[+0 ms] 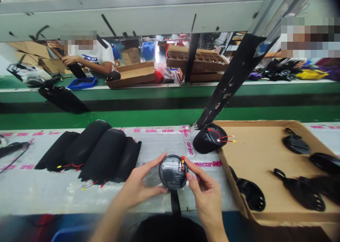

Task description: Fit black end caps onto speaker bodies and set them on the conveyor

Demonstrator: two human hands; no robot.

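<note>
The person's left hand [138, 187] and right hand [204, 196] held a round black housing [173, 172] just above the near part of the worktop [53, 199], its clear-covered face tilted up toward the head camera. The left fingers [156, 162] curved around its left rim, while the right fingers [184, 160] pinched its right rim beside a short red and yellow wire [182, 166]. A black strap [175, 203] ran from the housing toward the person, so the piece's long axis pointed straight back over the worktop's front edge.

There was open worktop to the left before a row of black padded sleeves [92, 151]. To the right, the right hand came near the left wall of a cardboard tray [225, 160] holding black round-headed parts [301, 192]. Just ahead sat a domed black housing [209, 137] with red and yellow leads [225, 138]. Pink print [168, 130] on the worktop read "anko" several times (one longer line [207, 163] was only partly legible).

Beyond a green conveyor [106, 116], a co-worker's hand [70, 59] rested near a blue tray [82, 82] and open cartons [196, 59].
</note>
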